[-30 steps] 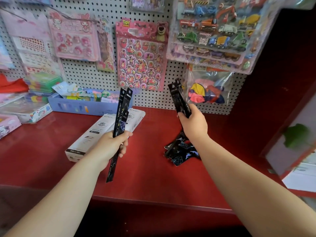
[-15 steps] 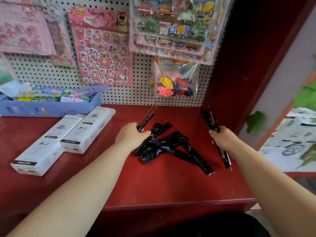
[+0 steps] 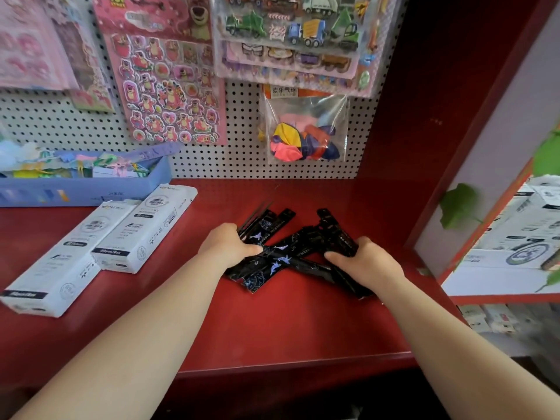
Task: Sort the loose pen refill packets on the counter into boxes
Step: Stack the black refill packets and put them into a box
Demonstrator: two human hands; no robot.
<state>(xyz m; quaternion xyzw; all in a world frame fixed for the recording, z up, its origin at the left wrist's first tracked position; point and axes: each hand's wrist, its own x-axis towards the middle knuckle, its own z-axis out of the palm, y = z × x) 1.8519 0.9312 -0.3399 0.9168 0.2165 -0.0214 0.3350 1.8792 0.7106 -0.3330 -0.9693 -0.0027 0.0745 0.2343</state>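
1. Black, glossy refill packets [image 3: 285, 253] lie criss-crossed at the middle of the frame on the red worktop [image 3: 272, 328]. Our left hand [image 3: 230, 247] is curled round the pile's left end and our right hand [image 3: 366, 265] round its right end.
2. We judge that the slick film could let packets fan out or slip loose if we lift too many at once.
3. Different designs might end up mixed in the white boxes [image 3: 145, 228] at the left of the frame.
4. Most fingers are hidden behind both hands. We cannot see the box openings, and the print is too blurred to read.
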